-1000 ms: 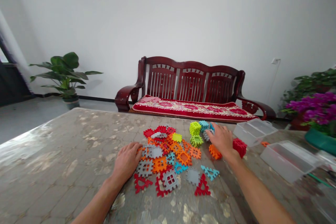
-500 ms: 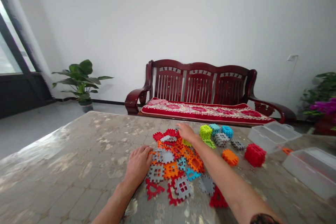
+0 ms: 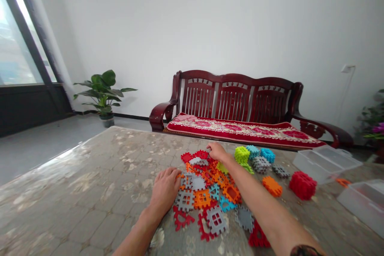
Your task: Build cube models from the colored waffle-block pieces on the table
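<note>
A loose pile of flat, notched interlocking plastic tiles [image 3: 202,199] in red, orange, grey, blue and yellow-green spreads over the cloth in front of me. My left hand [image 3: 166,187] lies flat against the left edge of this pile, its fingertips near an orange and a grey tile. Reaching across to the far edge, my right hand [image 3: 217,152] has its fingers bent down beside the red tiles [image 3: 200,154]. Whatever those fingers pinch is too small and partly hidden to name. Near my right forearm lie a plain grey tile [image 3: 244,218] and a red one [image 3: 258,237].
Sorted stacks stand to the right: yellow-green [image 3: 241,154], blue [image 3: 267,155], grey [image 3: 261,164], orange [image 3: 272,186] and red [image 3: 303,185]. Two clear plastic boxes [image 3: 363,200] sit at the right. Beyond the patterned tablecloth [image 3: 99,192] is a wooden bench [image 3: 234,96].
My view has swung slightly left, so everything sits further right in the picture. Both hands stay in nearly the same places at the pile; the tiles look unmoved.
</note>
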Available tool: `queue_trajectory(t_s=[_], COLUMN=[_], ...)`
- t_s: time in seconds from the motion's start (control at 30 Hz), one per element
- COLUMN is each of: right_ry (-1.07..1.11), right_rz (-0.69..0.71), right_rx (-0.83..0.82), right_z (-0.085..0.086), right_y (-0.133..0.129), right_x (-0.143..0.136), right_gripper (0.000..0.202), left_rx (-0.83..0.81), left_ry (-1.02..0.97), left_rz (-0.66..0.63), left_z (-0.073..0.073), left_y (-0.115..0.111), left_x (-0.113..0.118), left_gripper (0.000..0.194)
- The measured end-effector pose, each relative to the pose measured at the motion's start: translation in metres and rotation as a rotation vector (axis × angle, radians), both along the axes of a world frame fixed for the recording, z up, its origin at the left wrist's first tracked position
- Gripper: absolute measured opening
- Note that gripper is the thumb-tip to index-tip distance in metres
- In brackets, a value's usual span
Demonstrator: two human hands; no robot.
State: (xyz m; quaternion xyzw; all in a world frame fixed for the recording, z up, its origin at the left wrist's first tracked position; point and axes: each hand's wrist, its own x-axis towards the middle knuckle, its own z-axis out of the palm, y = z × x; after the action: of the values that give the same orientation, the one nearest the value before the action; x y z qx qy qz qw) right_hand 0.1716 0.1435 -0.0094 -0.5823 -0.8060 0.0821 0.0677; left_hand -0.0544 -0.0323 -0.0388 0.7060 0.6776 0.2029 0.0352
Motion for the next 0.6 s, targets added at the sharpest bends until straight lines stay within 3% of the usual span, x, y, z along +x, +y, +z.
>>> queue_trajectory(t_s=[0.1,0.3,0.6], right_ry=[-0.013,-0.037,0.088], right_rz=[-0.033,-0.069,-0.080], right_rx=[-0.014,-0.122,-0.190], right_z=[0.0018,0.0056,-0.0009], right_y=[-0.0001,0.0018,0.0049], right_x=[0.0071,0.0106,0.0068], right_gripper=[0.053,0.034,0.020], left_rx=[-0.008,-0.009,0.015], left_ry=[-0.001,0.009,0.001], left_rz=[0.002,0.014,0.001], left_z=[0.0017,0.0023,-0.0022], left_y=[-0.0006,-0.0008,0.0011], left_x=[0.0012,0.0022,-0.0003], left_gripper=[0.032,0.032,0.030])
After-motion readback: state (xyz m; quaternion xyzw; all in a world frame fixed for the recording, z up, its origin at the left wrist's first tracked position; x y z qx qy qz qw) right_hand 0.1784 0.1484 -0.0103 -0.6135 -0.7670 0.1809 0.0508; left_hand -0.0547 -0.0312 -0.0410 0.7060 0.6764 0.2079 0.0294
